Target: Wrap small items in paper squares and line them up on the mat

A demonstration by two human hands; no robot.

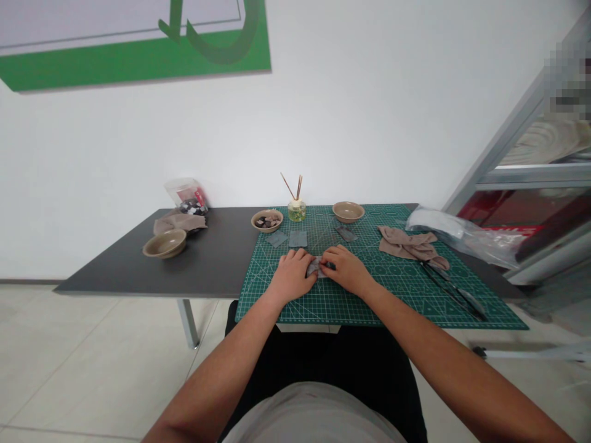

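Both hands meet over the green cutting mat (286,307). Between them lies a small grey pouch (316,268). My left hand (294,272) has its fingers closed on the pouch's left side. On the right side, my right hand (346,268) pinches a small dark item (329,266) at the pouch; its exact shape is too small to tell. Just beyond the hands are a flat grey pouch (298,239), another grey pouch (277,239) to its left, and a darker pouch (346,233) on the right. A bowl of dark and pinkish pieces (267,220) stands behind them.
A reed diffuser (297,210) and a beige bowl (348,212) stand at the back. To the right are a brown cloth (410,244), black-framed glasses (455,290) and a plastic bag (466,234). Another bowl (165,243), a cloth and a clear bag (187,195) lie left.
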